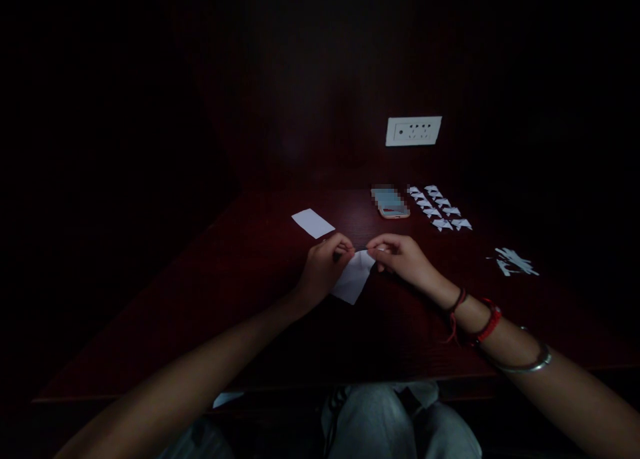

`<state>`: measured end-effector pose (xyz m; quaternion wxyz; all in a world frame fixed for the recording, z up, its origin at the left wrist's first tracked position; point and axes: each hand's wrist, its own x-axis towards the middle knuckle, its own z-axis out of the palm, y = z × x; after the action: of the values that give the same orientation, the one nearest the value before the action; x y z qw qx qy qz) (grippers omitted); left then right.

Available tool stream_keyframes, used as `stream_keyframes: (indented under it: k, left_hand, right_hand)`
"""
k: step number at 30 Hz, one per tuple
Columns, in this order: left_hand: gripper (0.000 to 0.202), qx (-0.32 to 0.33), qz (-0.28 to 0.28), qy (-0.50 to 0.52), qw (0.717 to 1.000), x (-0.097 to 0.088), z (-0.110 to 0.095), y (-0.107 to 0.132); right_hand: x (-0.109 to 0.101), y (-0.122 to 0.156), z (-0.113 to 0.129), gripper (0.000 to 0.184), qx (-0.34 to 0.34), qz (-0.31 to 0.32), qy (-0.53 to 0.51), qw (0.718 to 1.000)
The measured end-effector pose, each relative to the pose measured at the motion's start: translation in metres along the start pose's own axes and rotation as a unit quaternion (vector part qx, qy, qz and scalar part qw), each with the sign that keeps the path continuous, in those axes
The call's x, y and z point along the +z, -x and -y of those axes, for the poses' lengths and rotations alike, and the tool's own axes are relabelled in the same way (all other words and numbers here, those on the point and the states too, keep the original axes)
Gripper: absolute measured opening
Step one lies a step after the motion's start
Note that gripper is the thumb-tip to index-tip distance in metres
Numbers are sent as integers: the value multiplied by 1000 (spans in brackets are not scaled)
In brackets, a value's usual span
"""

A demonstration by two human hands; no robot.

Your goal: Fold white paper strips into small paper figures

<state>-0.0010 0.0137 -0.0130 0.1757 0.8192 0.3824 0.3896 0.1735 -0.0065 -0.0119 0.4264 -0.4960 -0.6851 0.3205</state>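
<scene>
A white sheet of paper lies on the dark red table between my hands. My left hand is closed, its fingertips pinching the sheet's top left edge. My right hand is closed too, pinching the top right corner. The two hands almost meet above the paper. Red thread bands and a metal bangle sit on my right wrist.
A second white sheet lies farther back on the left. A phone rests behind my right hand, with several small folded paper pieces in rows beside it. Paper scraps lie at the right. A white wall socket is behind.
</scene>
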Motion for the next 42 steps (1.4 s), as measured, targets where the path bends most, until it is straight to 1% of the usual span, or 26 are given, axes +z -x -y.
stream_keyframes:
  k: [2, 4, 7, 9, 12, 14, 16, 20, 23, 25, 27, 29, 33, 38, 42]
  left_hand:
    - [10, 20, 2, -25, 999, 0, 2, 0]
    - [12, 40, 14, -43, 998, 1, 5, 0]
    - [14, 50, 29, -38, 998, 2, 9, 0]
    - [13, 42, 35, -16, 998, 3, 10, -1]
    - [15, 25, 42, 30, 998, 2, 9, -2]
    - [19, 20, 30, 45, 998, 1, 5, -2]
    - [17, 26, 10, 39, 999, 0, 1, -2]
    - [5, 48, -3, 11, 999, 0, -4, 0]
    - [7, 51, -1, 5, 999, 0, -6, 1]
    - [9, 52, -8, -1, 999, 0, -6, 1]
    - [7, 58, -15, -11, 998, 0, -6, 1]
    - [3, 64, -17, -21, 998, 1, -5, 0]
    - [6, 80, -20, -36, 996, 2, -4, 0]
    - [9, 103, -1, -44, 994, -1, -8, 1]
    - [8, 113, -11, -55, 992, -2, -9, 1]
  right_hand:
    - [2, 0, 0, 20, 27, 6, -51, 998]
    - [4, 1, -1, 19, 49, -3, -92, 994]
    - [6, 1, -1, 17, 66, -24, -113, 991]
    - [6, 2, -1, 14, 48, -26, -74, 996]
    - [5, 3, 0, 8, -13, -40, 19, 999]
    - [4, 4, 3, 4, -49, -54, 64, 995]
    - [4, 5, 6, 6, -71, -54, 84, 992]
    - [4, 7, 11, 14, -85, -36, 87, 992]
    - [4, 8, 12, 15, -87, -35, 98, 991]
    - [3, 8, 12, 15, -95, -41, 114, 988]
    - [3, 7, 11, 15, -101, -48, 127, 986]
    - [3, 6, 9, 14, -96, -48, 123, 987]
    - [4, 5, 8, 13, -89, -40, 99, 990]
    - [4, 5, 12, 12, -127, -37, 103, 986]
    - [3, 6, 15, 11, -159, -37, 130, 978]
